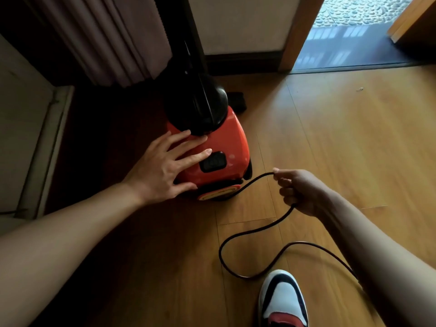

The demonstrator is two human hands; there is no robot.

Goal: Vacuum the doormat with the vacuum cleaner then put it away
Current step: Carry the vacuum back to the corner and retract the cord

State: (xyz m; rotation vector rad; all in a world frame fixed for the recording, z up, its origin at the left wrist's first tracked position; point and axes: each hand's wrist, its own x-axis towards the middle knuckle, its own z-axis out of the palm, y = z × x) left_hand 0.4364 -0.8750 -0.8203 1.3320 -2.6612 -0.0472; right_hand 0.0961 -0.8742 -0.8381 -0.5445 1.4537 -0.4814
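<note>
Left hand: the left hand [162,165] lies flat and spread on the orange body of the vacuum cleaner [212,147]; fingers apart, palm down, closed around nothing; the index fingertip sits just beside the black switch panel [213,162]
Right hand: the right hand [299,192] is pinched together on the black power cord [250,185]; thumb and fingertips clamp it at the top of the fist, and the cord passes down through the curled fingers
Cord: from the pinch it runs leftward to the rear of the cleaner, low on the side near the wheel [219,193]; below the fist it drops to the floor, loops round in front of the shoe [283,300] and trails off under the right forearm
Vacuum cleaner: stands on the wooden floor [342,149] directly under the left palm; a black dome and hose [195,95] rise from its far end, beyond the fingertips
Writing: marks on the switch panel are too dark to read; no brand legible
Surroundings: a brown curtain [113,38] hangs beyond the left hand; an open doorway [349,31] lies well beyond the right hand
Doormat: cannot tell where it is
</note>
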